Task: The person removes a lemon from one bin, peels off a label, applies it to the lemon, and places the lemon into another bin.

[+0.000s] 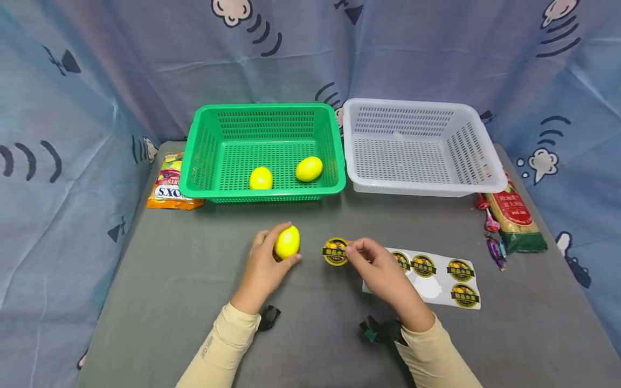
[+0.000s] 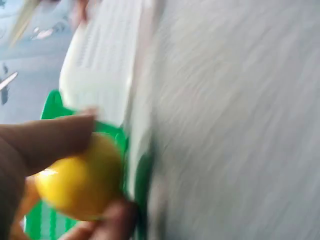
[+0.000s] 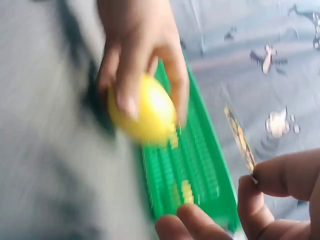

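A yellow lemon (image 1: 287, 242) is in my left hand (image 1: 264, 267), fingers and thumb curled round its sides; the left wrist view shows the same lemon (image 2: 82, 182) blurred. Between thumb and forefinger, my right hand (image 1: 383, 272) pinches the edge of a round black-and-gold sticker (image 1: 335, 251), which faces up toward the head camera. Seen from the right wrist, the sticker (image 3: 240, 140) is nearly edge-on, apart from the lemon (image 3: 145, 110). Partly under the right forearm lies a white sticker sheet (image 1: 443, 256) with several round stickers and a bare round spot.
Two lemons (image 1: 309, 168) lie in a green basket (image 1: 262, 192) at the back. Beside it stands a white basket (image 1: 427, 188). A snack bag (image 1: 170, 186) is at the left; wrapped candies (image 1: 495, 250) and a red-and-green packet (image 1: 516, 215) lie at the right. A patterned curtain hangs behind.
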A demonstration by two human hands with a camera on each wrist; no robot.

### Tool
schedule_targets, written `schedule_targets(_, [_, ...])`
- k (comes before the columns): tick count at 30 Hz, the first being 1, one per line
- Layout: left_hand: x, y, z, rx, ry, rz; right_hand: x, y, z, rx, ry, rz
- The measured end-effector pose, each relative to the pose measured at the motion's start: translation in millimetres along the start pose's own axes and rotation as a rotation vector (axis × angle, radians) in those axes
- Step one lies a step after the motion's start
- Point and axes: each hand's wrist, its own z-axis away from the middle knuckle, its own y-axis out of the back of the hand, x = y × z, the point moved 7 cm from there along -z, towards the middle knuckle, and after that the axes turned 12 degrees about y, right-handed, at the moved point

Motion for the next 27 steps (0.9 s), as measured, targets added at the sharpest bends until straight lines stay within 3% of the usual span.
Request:
schedule_targets(6, [17.4,-19.6,11.4,-0.197,-0.057,0.490,-21.5,-24.3,-23.8,-0.004,0.016,-0.019])
schedule_targets(9, [22.7,-21.9,14.9,-0.238,-0.093,0.586,-23.4,-28.7,-26.4,0.002,0.009,0.009])
schedule_targets(13, [24.3,-20.8,14.6,-0.228,-0.125,0.684,-23.8,-29.3,-27.6,0.018,0.026,0.031])
schedule_targets(17, [19.5,-24.9,15.2,-0.309,-0.027,0.890,-25.5,-29.2,-27.4,0.032,0.068,-0.024])
schedule_targets(21, [18.9,-30.9,19.8,-0.486,0.073,1.115,-20.4,-33.3,-25.8,0.023,0.061,-0.201])
schedule_targets(25, [22.5,-32.1,27.2,-0.631,0.137,1.242,-8.0,-40.0,-21.9,-0.049,-0.011,-0.407])
schedule_targets(27, [22.8,-31.7,30.4,-0.635,0.189,1.275,-0.7,-39.3,-22.6,-0.066,-0.019,-0.372])
